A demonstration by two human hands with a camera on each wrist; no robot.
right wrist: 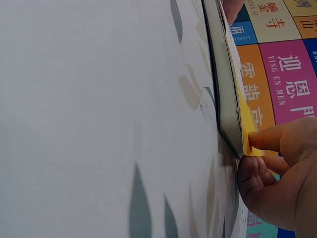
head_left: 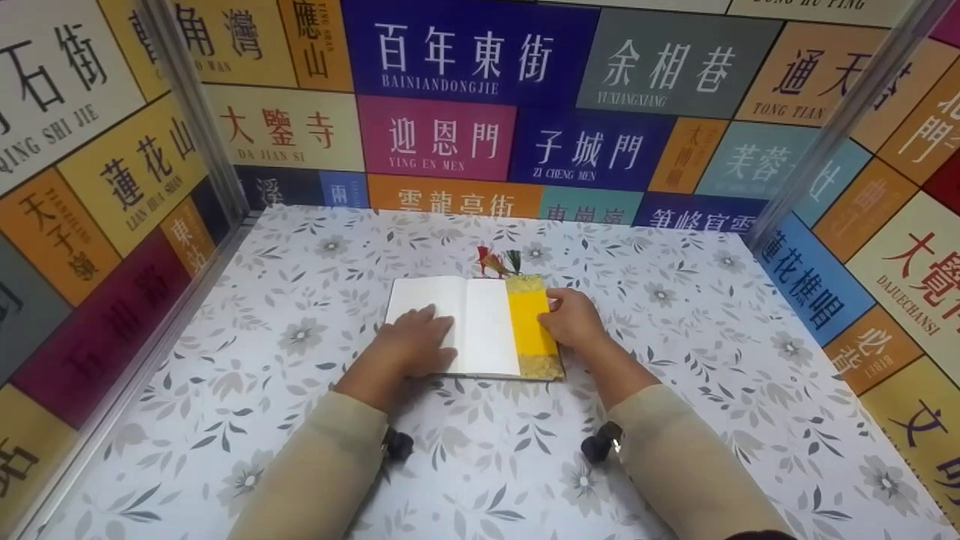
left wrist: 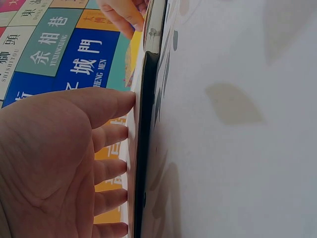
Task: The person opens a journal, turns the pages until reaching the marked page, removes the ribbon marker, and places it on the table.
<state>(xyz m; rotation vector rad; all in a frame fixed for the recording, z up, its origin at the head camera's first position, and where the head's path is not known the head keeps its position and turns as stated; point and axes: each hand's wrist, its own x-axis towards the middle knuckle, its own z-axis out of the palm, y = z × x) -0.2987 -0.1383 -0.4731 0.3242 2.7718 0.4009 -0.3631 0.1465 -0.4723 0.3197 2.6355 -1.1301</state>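
An open book (head_left: 491,330) with blank white pages lies on the table. Along its right side runs a yellow flap (head_left: 531,322) with gold-patterned ends. My left hand (head_left: 412,341) rests on the left page with its fingers spread; in the left wrist view, the fingertips of this hand (left wrist: 54,158) touch the paper. At the right edge, my right hand (head_left: 577,319) pinches the yellow flap, thumb on top. The right wrist view shows this hand (right wrist: 282,173) with its other fingers bent by the book's edge. Red, gold and green tassels (head_left: 493,262) stick out past the top of the book.
White cloth with a grey leaf and flower print covers the table (head_left: 300,450). Panels (head_left: 465,52) with large Chinese characters stand behind it and on both sides, with metal posts (head_left: 202,112) at the corners.
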